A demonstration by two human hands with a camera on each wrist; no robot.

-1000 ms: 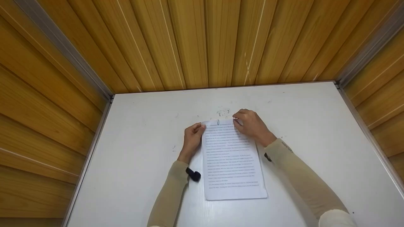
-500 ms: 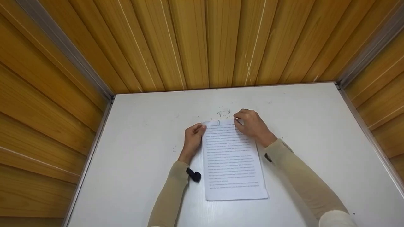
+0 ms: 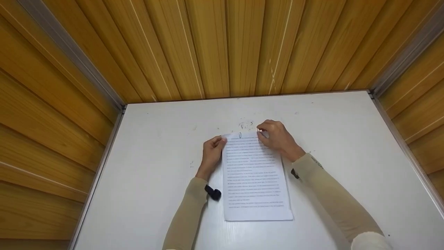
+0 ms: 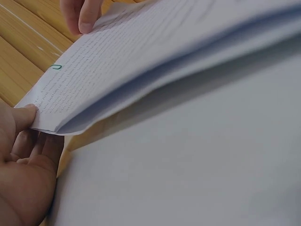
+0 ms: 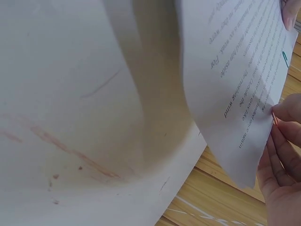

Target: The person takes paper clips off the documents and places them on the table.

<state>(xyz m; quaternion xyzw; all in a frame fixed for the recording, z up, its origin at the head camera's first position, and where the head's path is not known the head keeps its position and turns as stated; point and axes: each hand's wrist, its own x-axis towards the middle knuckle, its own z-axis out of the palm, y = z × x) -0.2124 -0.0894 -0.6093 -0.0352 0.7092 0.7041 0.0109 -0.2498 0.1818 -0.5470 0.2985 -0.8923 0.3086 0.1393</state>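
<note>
Left hand (image 3: pixel 212 152) pinches paper stack (image 3: pixel 255 177) at eleven-o'clock corner; right hand (image 3: pixel 276 136), at one, pinches what looks like red clip (image 5: pixel 275 118) at top edge. Stack's long axis runs from hands toward six o'clock; green clip (image 3: pixel 240 135) sits at twelve, between both.

A smudged white table (image 3: pixel 149 156) bears the lower end of printed sheets (image 3: pixel 255 184).
</note>
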